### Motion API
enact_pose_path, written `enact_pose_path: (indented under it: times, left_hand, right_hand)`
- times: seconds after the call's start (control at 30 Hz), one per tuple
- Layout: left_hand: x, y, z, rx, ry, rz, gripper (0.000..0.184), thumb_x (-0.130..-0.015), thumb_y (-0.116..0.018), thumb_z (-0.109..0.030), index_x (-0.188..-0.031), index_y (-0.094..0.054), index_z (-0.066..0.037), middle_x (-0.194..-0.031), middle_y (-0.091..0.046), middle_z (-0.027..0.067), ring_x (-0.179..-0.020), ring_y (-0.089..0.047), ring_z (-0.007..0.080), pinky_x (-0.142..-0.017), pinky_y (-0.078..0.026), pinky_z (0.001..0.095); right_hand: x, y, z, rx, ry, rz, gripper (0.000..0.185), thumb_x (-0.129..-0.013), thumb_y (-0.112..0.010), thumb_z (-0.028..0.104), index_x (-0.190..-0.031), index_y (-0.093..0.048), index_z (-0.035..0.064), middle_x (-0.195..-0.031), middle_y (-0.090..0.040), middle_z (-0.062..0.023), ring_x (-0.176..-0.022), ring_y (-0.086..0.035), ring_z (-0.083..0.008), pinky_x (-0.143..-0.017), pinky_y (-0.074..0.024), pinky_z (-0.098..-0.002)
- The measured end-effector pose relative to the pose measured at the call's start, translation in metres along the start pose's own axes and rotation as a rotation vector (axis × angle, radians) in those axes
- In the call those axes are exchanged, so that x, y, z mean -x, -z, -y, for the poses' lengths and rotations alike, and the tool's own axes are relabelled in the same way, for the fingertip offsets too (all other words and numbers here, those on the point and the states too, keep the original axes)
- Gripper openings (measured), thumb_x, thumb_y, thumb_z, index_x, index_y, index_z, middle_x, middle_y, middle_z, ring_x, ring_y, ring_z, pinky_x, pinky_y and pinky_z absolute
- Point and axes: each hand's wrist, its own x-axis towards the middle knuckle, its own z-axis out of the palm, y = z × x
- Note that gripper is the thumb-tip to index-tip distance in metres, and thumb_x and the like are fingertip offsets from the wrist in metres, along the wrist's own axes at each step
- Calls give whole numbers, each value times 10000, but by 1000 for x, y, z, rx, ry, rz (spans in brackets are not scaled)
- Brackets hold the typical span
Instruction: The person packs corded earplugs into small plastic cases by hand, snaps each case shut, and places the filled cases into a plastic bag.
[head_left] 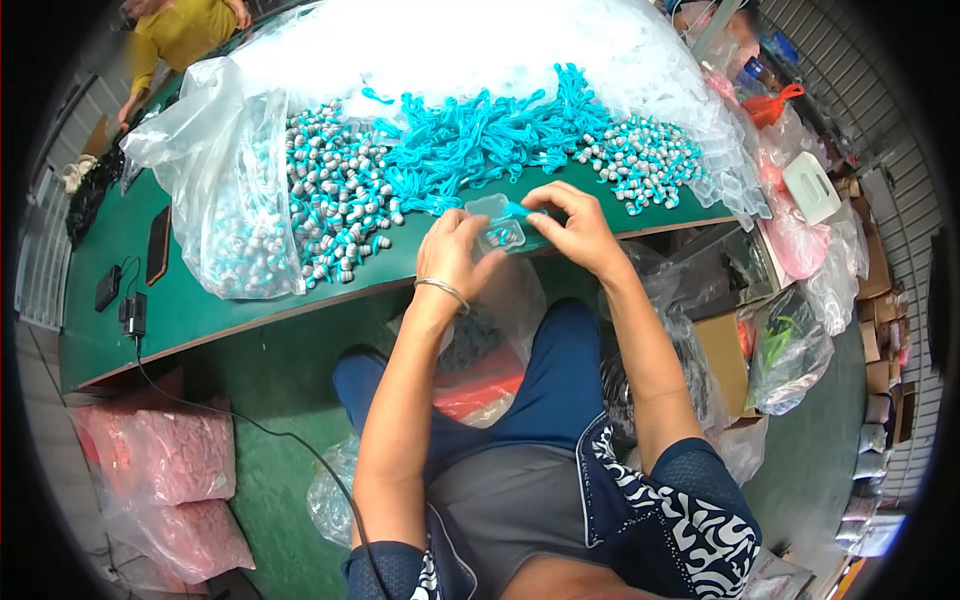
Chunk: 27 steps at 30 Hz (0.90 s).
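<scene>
Clear box (497,222) in left fingers (489,266), blue piece (516,210) in right fingers (550,191), at edge of green table (190,318)

The head view looks forward and down, close above lap (562,375) and table (195,312).

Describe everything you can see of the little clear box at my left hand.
The small clear box looks like thin, see-through plastic with rounded corners. It is open, with teal and pale pieces in its nearer part. Your left hand grips its left side; your right hand pinches a teal piece at its right. It's by the green table's front edge; contact with the table isn't clear.
</scene>
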Motion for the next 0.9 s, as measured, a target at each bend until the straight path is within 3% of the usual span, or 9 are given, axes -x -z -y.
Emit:
enact_pose_path:
  times: [0.1, 0.3, 0.37, 0.43, 0.67, 0.77, 0.87, 0.9]
  left_hand:
    - [-1, 1, -2, 40, 60, 24, 461, -670, -807, -206, -1080, -663, -52, -1012, -605, 119, -939, -604, 314, -803, -499, 408]
    - [-1, 1, -4, 69, 100, 27, 451, -664, -792, -214, -1062, -666, -46, -998, -608, 124, -982, -594, 322, -839, -488, 425]
    - [-1, -1, -4, 67, 102, 26, 451, -662, -790, -214, -1061, -665, -47, -994, -610, 125, -979, -595, 322, -838, -488, 425]
    - [-1, -2, -1, 9, 39, -16, 485, -658, -817, -204, -1091, -650, -61, -979, -610, 94, -802, -621, 262, -707, -514, 374]
    - [0, -2, -2, 14, 30, -25, 452, -661, -804, -197, -1079, -661, -99, -962, -609, 88, -824, -617, 263, -707, -512, 372]
    - [0, -3, -2, 0, 12, -34, 426, -667, -799, -203, -1061, -670, -104, -962, -610, 89, -844, -618, 272, -720, -511, 379]
    - [1, -1, -4, 72, 49, -13, 393, -671, -779, -206, -1030, -668, -91, -979, -595, 108, -965, -588, 317, -831, -483, 425]
    - [1, -2, -4, 66, 51, -12, 394, -670, -780, -204, -1031, -668, -91, -978, -594, 106, -966, -588, 316, -834, -482, 426]
  right_hand:
    - [-2, -8, -5, -30, 78, 68, 188, -773, -695, 30, -958, -664, 31, -876, -648, -69, -783, -609, -184, -657, -487, -299]
    - [-6, -14, -5, -68, -4, 158, 171, -774, -696, 30, -941, -662, 36, -892, -653, -75, -805, -611, -206, -690, -493, -322]
    - [-7, -15, -8, 3, 95, 202, 171, -783, -697, 12, -952, -672, 18, -917, -646, -76, -870, -607, -216, -763, -491, -328]
    - [-8, -16, -9, 43, 152, 189, 163, -779, -699, 20, -940, -678, 24, -924, -643, -78, -886, -600, -233, -776, -484, -341]
    - [-3, -19, -7, 136, 169, 167, 128, -797, -685, 74, -923, -700, 63, -1010, -636, -97, -985, -574, -278, -826, -470, -382]
    - [-2, -18, -13, 59, 148, 169, 147, -829, -655, 84, -967, -706, 70, -1001, -636, -102, -991, -579, -281, -840, -472, -382]
    - [-12, -13, -17, -9, 27, 98, 169, -867, -617, 112, -1008, -705, 79, -1023, -639, -106, -1017, -578, -289, -862, -470, -391]
    - [-15, -14, -23, 142, 68, 54, 187, -882, -601, 139, -1031, -698, 83, -1000, -645, -106, -991, -591, -300, -844, -475, -404]
